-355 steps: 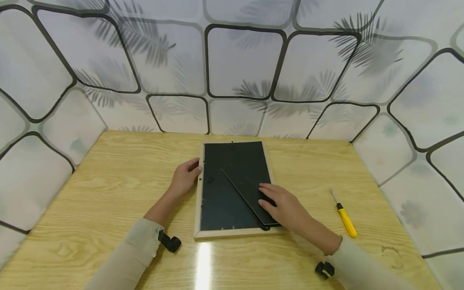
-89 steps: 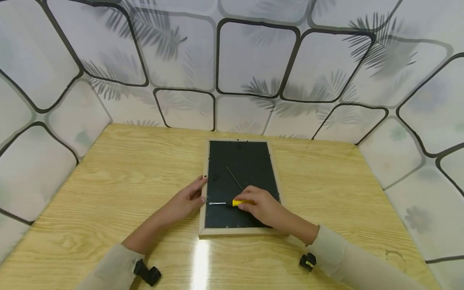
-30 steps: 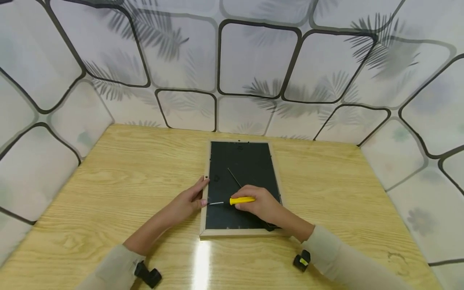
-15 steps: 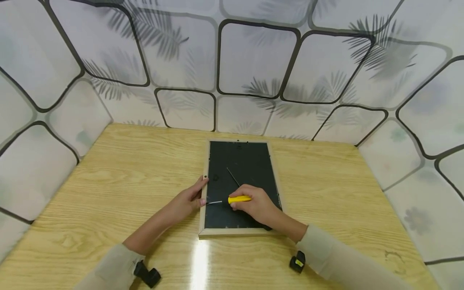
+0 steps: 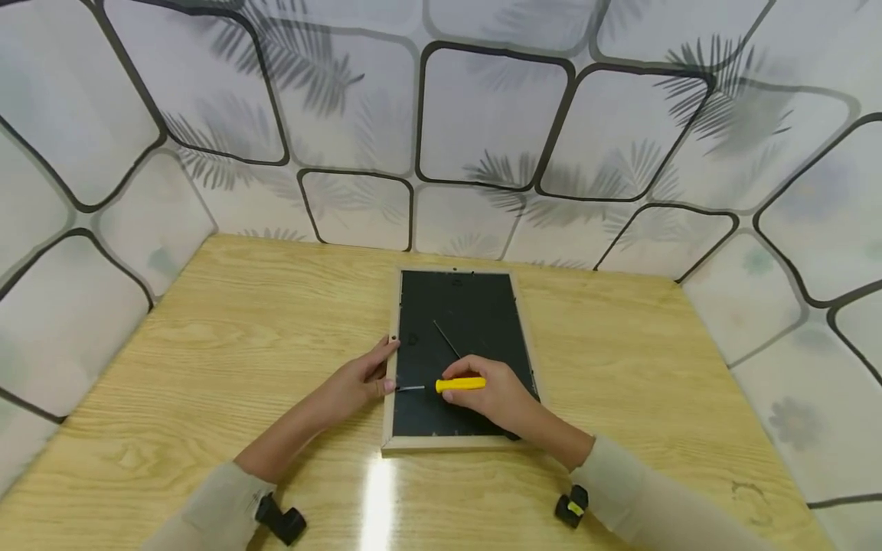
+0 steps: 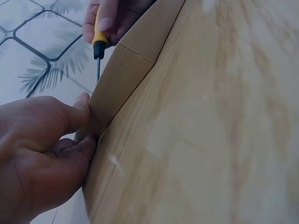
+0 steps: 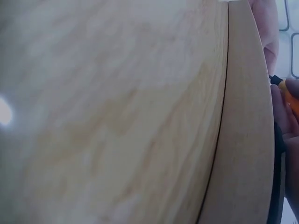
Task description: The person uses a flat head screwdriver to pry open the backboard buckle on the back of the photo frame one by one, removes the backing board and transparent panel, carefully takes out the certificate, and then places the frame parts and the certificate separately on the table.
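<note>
Left hand (image 5: 354,380) braces the picture frame (image 5: 390,360) flat on the bench (image 5: 241,337); right hand (image 5: 492,394) grips a yellow screwdriver (image 5: 451,385), tip at the frame's left edge.

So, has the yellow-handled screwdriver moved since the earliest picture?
Yes. The yellow-handled screwdriver moved left from the wooden table onto the black-backed picture frame, held by the right hand.

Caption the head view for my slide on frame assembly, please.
Right hand holds a yellow screwdriver, tip at the left edge of a picture frame steadied by the left hand.
</note>
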`<state>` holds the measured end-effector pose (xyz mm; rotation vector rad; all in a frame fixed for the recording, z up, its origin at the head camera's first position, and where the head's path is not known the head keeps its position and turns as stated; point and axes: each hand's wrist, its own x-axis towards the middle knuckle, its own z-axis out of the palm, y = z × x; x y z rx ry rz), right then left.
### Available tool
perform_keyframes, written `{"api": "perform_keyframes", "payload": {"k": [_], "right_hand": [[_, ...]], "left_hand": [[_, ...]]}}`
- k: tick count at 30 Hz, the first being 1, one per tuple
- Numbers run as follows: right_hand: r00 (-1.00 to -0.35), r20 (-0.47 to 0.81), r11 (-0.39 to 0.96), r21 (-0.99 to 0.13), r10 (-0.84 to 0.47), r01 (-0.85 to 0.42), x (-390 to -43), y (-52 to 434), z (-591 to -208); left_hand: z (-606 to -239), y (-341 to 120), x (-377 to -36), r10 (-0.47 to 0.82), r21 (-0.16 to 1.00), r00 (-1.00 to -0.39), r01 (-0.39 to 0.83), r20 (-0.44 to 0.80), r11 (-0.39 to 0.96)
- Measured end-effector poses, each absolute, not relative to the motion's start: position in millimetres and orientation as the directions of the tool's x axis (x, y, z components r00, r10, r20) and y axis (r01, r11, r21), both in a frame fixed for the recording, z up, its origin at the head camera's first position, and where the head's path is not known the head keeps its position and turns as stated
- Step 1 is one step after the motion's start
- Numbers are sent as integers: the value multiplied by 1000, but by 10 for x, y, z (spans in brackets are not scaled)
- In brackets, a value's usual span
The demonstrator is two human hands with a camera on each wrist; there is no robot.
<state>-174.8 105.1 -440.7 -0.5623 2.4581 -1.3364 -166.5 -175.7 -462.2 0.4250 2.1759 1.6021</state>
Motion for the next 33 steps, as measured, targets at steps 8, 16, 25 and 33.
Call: {"api": "perform_keyframes", "payload": {"k": [8,16,25,33], "right_hand": [[-904,-26,444,-877,-426,-184,-1738,1034,-4401],[-924,-7,376,-915,-383,-149,-1719,950,-4409],[-924,77,298,-934,-374,-199,-1741,815,-4407],[-939,53,262,-954,-341,-149,-1699,820,-4454]], "left_hand": [[-4619,-1750,-1671,469,951,-871,9,-144,309],[-4595,-1748,-1670,462,947,-873,3,-155,322],[-4619,-1759,-1671,469,944,-873,29,-137,329],[-4637,-1774,-1668,466,943,-875,38,-128,329]]}}
